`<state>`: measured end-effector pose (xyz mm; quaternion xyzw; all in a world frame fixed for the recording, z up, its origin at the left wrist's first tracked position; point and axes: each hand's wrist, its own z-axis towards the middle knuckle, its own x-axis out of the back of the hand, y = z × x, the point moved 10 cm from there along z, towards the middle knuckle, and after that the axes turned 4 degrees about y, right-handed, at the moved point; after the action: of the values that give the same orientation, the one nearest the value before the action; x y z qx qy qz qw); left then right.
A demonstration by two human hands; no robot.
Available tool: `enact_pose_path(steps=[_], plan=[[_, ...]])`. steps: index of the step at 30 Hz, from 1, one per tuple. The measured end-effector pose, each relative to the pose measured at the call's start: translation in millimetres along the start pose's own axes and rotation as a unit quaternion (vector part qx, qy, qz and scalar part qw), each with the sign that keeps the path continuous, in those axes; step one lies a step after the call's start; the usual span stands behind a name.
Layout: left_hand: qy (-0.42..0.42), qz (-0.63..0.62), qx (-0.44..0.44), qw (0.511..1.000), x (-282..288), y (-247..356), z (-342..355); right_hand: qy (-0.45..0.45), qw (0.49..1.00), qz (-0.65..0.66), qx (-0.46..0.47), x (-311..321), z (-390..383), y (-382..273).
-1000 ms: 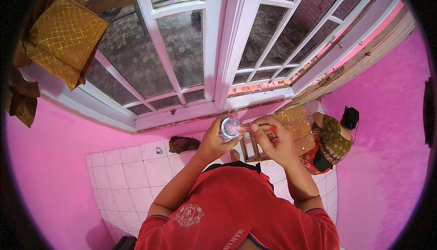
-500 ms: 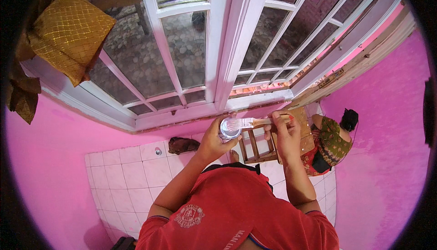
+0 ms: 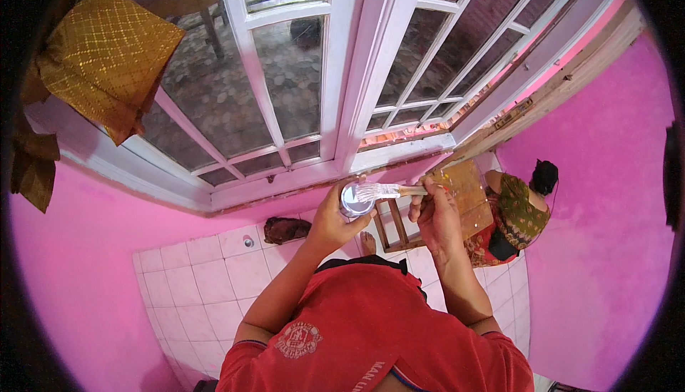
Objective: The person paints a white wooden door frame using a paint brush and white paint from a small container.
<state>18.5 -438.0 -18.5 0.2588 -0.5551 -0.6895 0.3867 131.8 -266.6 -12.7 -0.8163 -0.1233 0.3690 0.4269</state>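
My left hand (image 3: 330, 219) is wrapped round a small round can (image 3: 350, 201) with pale paint or a pale coating inside. Between the fingers of my right hand (image 3: 437, 215) is the wooden handle of a paintbrush (image 3: 391, 191). Its whitish, coated bristles lie over the can's mouth, pointing left. Both hands are held in front of my chest, just below the white window sill (image 3: 402, 156). How deep the bristles reach into the can cannot be made out.
White-framed windows (image 3: 342, 71) stand ahead, with a gold patterned cloth (image 3: 110, 57) hanging at the left. A wooden stool (image 3: 399, 224) and board (image 3: 467, 196) are below. Another person (image 3: 517, 214) sits low at the right. A dark brown bundle (image 3: 287, 230) lies on the tiled floor (image 3: 207, 278).
My right hand has shifted slightly left and down, with the brush further over the can. My left hand still holds the can. The view has tilted a little.
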Motion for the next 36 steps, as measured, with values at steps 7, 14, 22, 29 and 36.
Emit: enact_pose_path(steps=[7,14,22,29,36], plan=[[-0.016,-0.028,0.010,0.999,15.7,-13.6,-11.5,-0.023,0.999,0.026,-0.012,-6.4,-9.0,36.5],[-0.018,-0.044,0.048,0.998,41.0,-34.9,-24.6,0.015,0.997,0.053,-0.057,-9.8,-22.2,71.7],[-0.042,-0.032,0.057,0.997,53.7,-25.4,-22.0,0.020,0.994,0.071,-0.080,-14.3,-19.1,89.9],[0.008,0.004,0.063,0.998,57.9,-27.0,-4.0,0.009,0.991,0.099,-0.094,-17.2,21.4,58.0],[0.054,0.058,0.074,0.994,58.2,-34.0,14.9,0.017,0.990,0.137,0.013,-5.5,86.2,-51.1]])
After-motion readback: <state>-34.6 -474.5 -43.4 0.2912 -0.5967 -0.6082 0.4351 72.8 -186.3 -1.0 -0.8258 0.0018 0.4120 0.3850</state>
